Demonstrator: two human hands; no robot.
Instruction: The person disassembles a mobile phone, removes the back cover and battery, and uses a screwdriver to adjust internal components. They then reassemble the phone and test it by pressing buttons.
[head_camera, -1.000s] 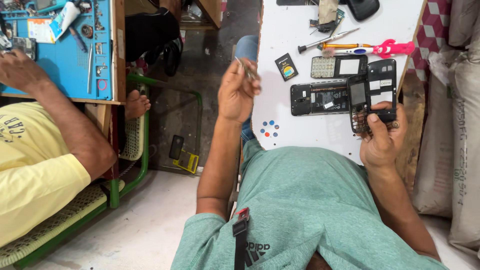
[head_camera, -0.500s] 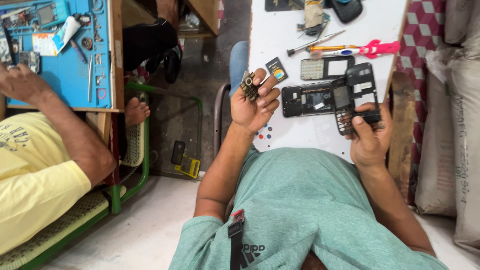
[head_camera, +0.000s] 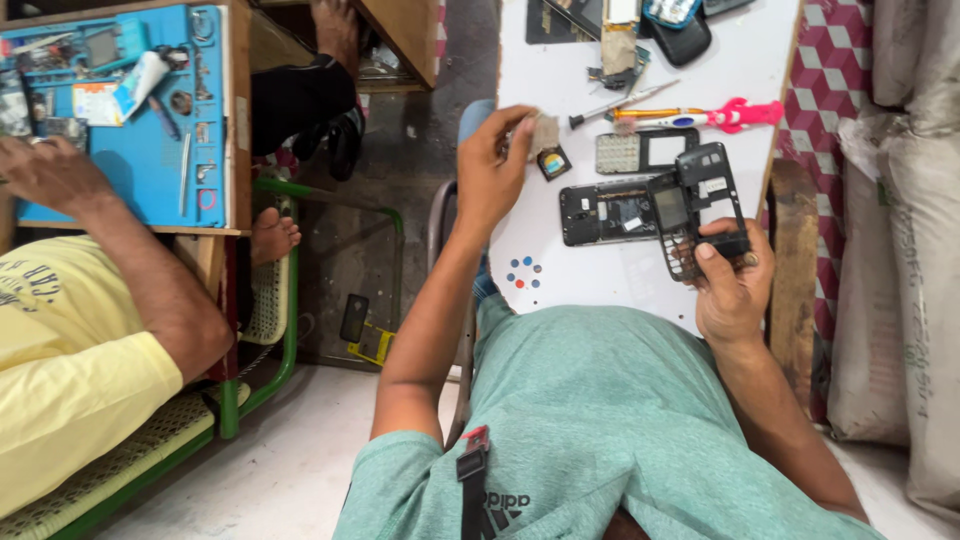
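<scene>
Left hand pinches a small flat part over the white table w/ fingers closed on it, right hand clamps the black phone frame; best keep frame steady, lower part square.

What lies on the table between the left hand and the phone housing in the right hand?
In the head view, between the left hand and the phone housing held by the right hand lie a small dark chip and an opened black phone body.

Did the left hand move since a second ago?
Yes. The left hand went forward over the white table, toward the small square chip.
</scene>
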